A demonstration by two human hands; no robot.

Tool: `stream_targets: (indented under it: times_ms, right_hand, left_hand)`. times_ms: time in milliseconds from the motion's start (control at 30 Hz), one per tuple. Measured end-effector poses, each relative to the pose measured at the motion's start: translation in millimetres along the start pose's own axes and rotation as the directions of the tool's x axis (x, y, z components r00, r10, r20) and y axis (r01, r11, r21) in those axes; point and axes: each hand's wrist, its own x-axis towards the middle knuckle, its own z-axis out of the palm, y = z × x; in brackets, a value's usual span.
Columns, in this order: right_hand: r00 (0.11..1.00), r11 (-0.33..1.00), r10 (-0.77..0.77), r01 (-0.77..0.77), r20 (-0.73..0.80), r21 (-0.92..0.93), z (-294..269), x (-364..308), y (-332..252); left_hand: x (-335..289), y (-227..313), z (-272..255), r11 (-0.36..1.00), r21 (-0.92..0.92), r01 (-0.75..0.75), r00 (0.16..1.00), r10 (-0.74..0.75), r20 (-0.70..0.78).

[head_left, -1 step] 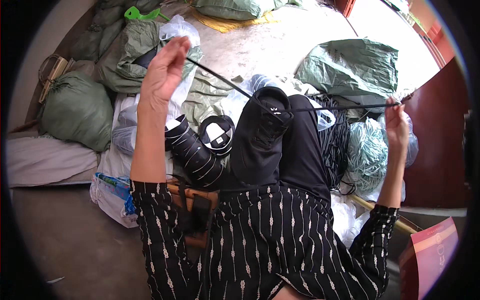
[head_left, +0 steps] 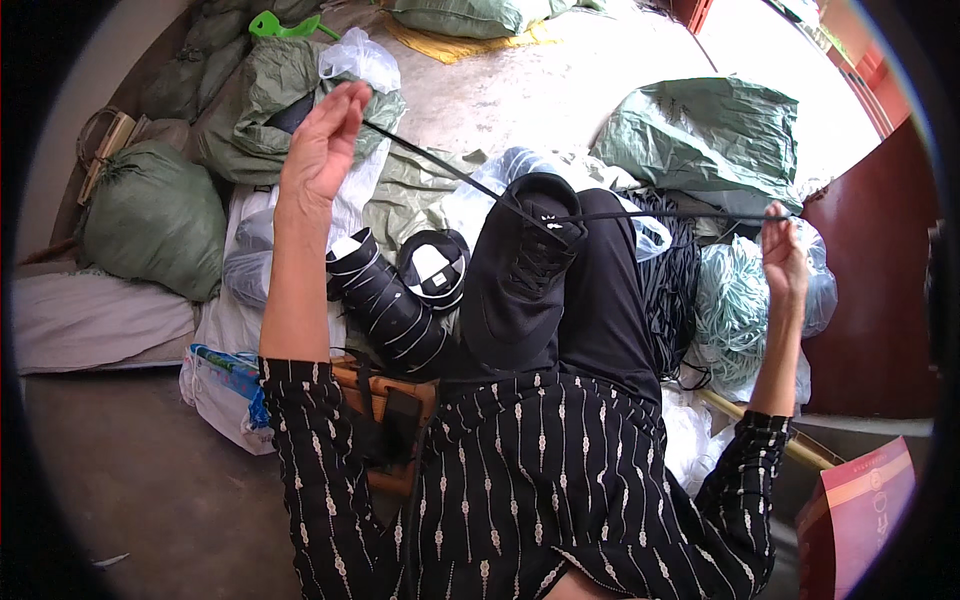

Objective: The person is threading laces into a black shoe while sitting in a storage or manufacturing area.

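Note:
A black sneaker rests on my lap against my dark trousers, toe toward me, its laces threaded through the upper eyelets. From its top, a black shoelace runs taut out to both sides. My left hand is raised at the upper left, closed on one lace end, its grip partly hidden by the palm. Out to the right, my right hand pinches the other end between its fingers. Left of the sneaker stand another black shoe with a white insole and a stack of black pieces with white edges.
Bundles of black laces and pale green laces lie by my right knee. Green sacks stand at the left, and a green woven sheet lies at the far right. A red box is at the lower right.
Both hands have shifted slightly down and to the left, still holding the lace ends. The sneaker has stayed in place.

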Motion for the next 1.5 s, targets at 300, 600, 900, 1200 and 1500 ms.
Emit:
stream_targets:
  times_ms: [300, 600, 900, 1200, 1500]
  right_hand:
    - [0.959, 0.955, 0.229, -0.188, -0.167, 0.23, -84.8, 34.8, 62.5]
    - [0.998, 0.953, -0.05, 0.037, -0.037, -0.302, 20.0, -14.1, 92.5]
    - [0.981, 0.734, 0.01, 0.124, 0.193, -0.668, 64.1, -58.1, 128.5]
    - [0.944, 0.63, 0.072, 0.206, 0.321, -0.749, 90.6, -76.2, 146.6]
    - [0.76, 0.277, 0.112, 0.595, 0.64, -0.755, 163.7, -85.8, 155.5]
  left_hand:
    - [54.1, -50.9, -139.2, 0.97, 0.243, -0.004, 0.939, 0.087, -0.333]
    - [33.5, 12.9, -99.3, 0.903, 0.061, -0.426, 0.899, 0.43, -0.08]
    - [-22.3, 63.3, -56.4, -0.463, 0.794, -0.395, 0.265, 0.77, 0.581]
    - [75.8, -61.8, -187.5, 0.154, 0.984, 0.084, 0.858, 0.491, -0.15]
    - [-23.9, -157.5, -32.8, 0.752, 0.623, -0.214, 0.97, 0.089, 0.226]
